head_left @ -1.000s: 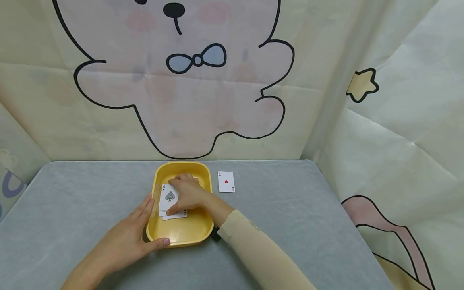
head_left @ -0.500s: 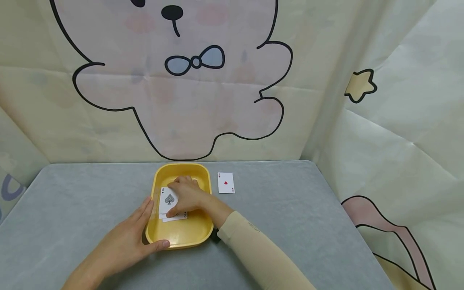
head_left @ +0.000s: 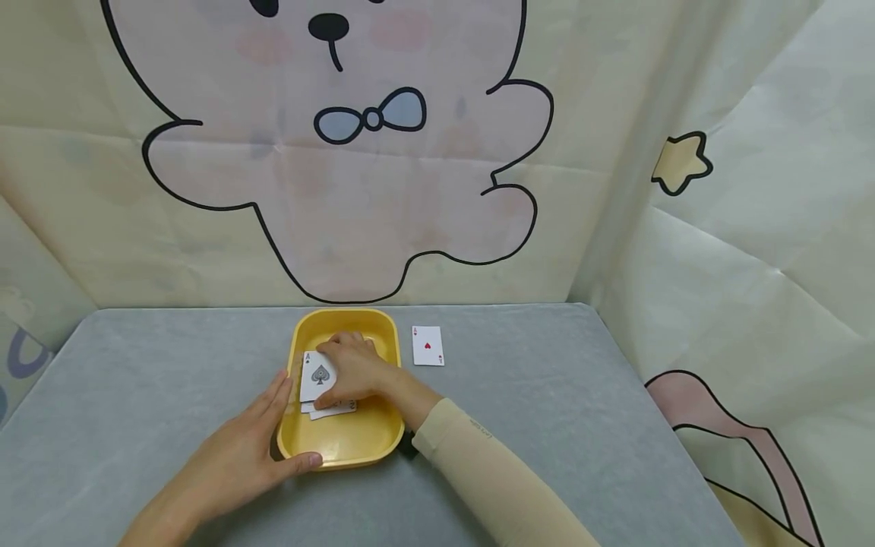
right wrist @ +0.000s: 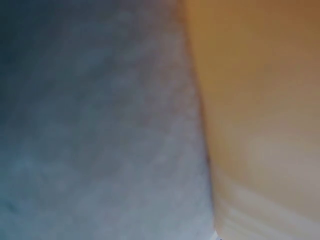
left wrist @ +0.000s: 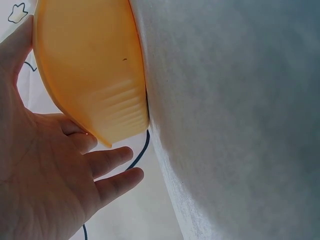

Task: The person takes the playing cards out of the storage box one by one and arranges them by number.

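Observation:
A yellow tray (head_left: 342, 444) stands on the table, with several playing cards in it. The ace of spades (head_left: 320, 372) lies face up over the others, and the edge of a two (head_left: 335, 410) shows beneath it. My right hand (head_left: 355, 368) reaches into the tray and grips the ace of spades, thumb at its near edge, fingers curled at the far side. My left hand (head_left: 235, 448) rests against the tray's left side with fairly straight fingers, its thumb on the near rim. In the left wrist view, the hand's fingers (left wrist: 112, 160) spread beside the tray wall (left wrist: 95, 65).
An ace of hearts (head_left: 428, 346) lies face up on the grey table (head_left: 533, 395), right of the tray. A cartoon-printed curtain (head_left: 355, 205) rises behind the table. The right wrist view shows only blurred grey cloth and the tray's outer wall (right wrist: 260, 120).
The view shifts slightly. Both hands keep their places at the tray, and the cards stay almost where they were.

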Tool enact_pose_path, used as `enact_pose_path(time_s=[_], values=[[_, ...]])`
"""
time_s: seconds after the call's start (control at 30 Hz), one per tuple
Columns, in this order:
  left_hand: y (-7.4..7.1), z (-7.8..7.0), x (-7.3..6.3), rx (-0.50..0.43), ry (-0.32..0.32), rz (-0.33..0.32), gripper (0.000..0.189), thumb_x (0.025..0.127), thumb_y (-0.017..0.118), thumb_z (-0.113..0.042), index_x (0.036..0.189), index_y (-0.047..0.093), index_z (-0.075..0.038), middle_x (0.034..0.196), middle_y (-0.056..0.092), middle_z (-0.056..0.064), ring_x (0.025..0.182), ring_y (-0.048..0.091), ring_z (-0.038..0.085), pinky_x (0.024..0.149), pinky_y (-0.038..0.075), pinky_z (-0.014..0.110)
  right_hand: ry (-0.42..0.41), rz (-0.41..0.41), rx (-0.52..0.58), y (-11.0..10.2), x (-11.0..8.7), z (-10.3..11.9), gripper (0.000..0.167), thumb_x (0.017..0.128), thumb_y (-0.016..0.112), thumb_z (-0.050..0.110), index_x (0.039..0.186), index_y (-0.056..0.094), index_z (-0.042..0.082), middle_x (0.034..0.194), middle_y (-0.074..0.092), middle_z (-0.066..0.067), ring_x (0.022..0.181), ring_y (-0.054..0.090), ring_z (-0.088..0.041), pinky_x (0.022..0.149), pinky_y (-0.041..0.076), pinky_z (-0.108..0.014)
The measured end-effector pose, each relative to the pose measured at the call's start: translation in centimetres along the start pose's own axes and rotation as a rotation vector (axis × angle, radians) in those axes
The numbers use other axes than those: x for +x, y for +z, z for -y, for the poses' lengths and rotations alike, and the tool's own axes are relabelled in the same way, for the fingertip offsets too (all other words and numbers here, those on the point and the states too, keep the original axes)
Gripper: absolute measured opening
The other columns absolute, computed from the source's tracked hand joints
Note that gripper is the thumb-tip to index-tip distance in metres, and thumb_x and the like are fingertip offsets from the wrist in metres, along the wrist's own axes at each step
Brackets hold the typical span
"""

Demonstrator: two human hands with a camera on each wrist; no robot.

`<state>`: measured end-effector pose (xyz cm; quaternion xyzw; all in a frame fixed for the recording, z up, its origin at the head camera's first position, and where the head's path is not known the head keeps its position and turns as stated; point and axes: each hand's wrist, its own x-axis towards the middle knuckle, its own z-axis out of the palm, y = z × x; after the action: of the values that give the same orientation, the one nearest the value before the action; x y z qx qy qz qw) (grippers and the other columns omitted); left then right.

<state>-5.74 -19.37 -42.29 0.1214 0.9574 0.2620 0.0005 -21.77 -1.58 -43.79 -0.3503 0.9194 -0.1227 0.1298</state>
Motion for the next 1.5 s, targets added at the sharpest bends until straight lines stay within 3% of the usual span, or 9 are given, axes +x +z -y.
enact_pose_path(time_s=[0.23, 0.47, 0.93, 1.23, 1.5], values=[[0.2, -0.1, 0.2, -0.001, -0.003, 0.010, 0.119, 0.085, 0.067, -0.079, 0.164, 0.026, 0.000, 0.171, 0.025, 0.018, 0.143, 0.044, 0.047, 0.105, 0.044, 0.065, 0.015, -0.007, 0.045, -0.3, -0.2, 0.0, 0.089, 0.078, 0.088, 0.050, 0.154, 0.052, 0.019, 0.149, 0.051, 0.001, 0.129, 0.044, -0.014, 0.110, 0.037, -0.032], [0.1, -0.1, 0.2, -0.008, 0.000, 0.007, 0.119, 0.086, 0.067, -0.078, 0.166, 0.023, -0.001, 0.172, 0.023, 0.017, 0.144, 0.044, 0.047, 0.106, 0.044, 0.065, 0.005, -0.020, 0.119, -0.8, -0.2, -0.1, 0.092, 0.079, 0.088, 0.050, 0.156, 0.049, 0.019, 0.145, 0.053, 0.003, 0.124, 0.043, -0.012, 0.108, 0.036, -0.029], [0.0, -0.4, 0.5, -0.011, -0.024, 0.042, 0.121, 0.084, 0.065, -0.081, 0.167, 0.022, -0.005, 0.172, 0.022, 0.016, 0.144, 0.044, 0.048, 0.105, 0.045, 0.066, -0.026, -0.037, 0.125, -2.6, -1.3, -0.9, 0.093, 0.081, 0.086, 0.053, 0.158, 0.048, 0.018, 0.151, 0.049, -0.002, 0.128, 0.042, -0.016, 0.108, 0.039, -0.030], [0.0, -0.1, 0.1, -0.011, -0.002, 0.013, 0.119, 0.085, 0.067, -0.078, 0.166, 0.023, -0.003, 0.172, 0.022, 0.017, 0.145, 0.042, 0.048, 0.106, 0.044, 0.066, -0.039, -0.048, 0.287, -4.6, -2.5, -1.3, 0.085, 0.084, 0.084, 0.042, 0.158, 0.049, 0.017, 0.156, 0.044, -0.005, 0.138, 0.040, -0.020, 0.114, 0.039, -0.035], [0.0, -0.1, 0.1, 0.000, 0.001, 0.014, 0.120, 0.085, 0.067, -0.079, 0.165, 0.025, -0.001, 0.172, 0.023, 0.019, 0.143, 0.044, 0.049, 0.104, 0.045, 0.066, -0.098, -0.100, 0.291, -5.6, -3.1, -2.6, 0.084, 0.083, 0.084, 0.037, 0.156, 0.051, 0.011, 0.153, 0.047, -0.010, 0.137, 0.041, -0.024, 0.114, 0.038, -0.038]])
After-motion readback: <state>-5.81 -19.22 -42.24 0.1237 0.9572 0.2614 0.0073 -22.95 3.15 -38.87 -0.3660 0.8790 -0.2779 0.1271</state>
